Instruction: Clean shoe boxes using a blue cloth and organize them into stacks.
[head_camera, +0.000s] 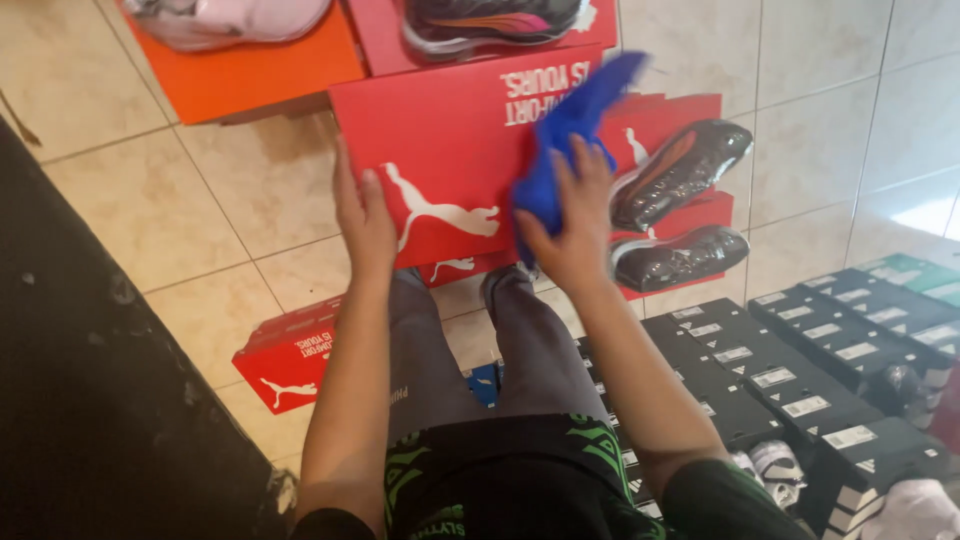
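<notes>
Wiping is the work in hand, and it looks to be under way rather than finished: a crumpled bright blue cloth (565, 140) is pressed against the lid of a large red cardboard shoebox (440, 150) with a white leaping-animal emblem, and its upper end is blurred. The box lies flat on the floor tiles just in front of the person's knees, its lid facing up. The red surface looks clean and even, with no visible dust line to separate wiped from unwiped parts, so how much of the lid is covered cannot be judged; the other boxes about it show no sign either way.

The right hand (572, 225) holds the cloth at the box's right part, its fingers curled and clamped on the bunched fabric. The left hand (362, 215) lies flat on the lid's left edge, fingers together and stretched out, holding nothing and steadying the box.

Just right of the box, two dark glossy sports shoes (678, 215) rest on another red box. A smaller red box (290, 355) lies beside the left forearm, an orange box (250, 65) with a pale shoe sits beyond, and rows of black boxes with white labels (800, 380) are stacked to the right on the beige tiled floor (190, 210).
</notes>
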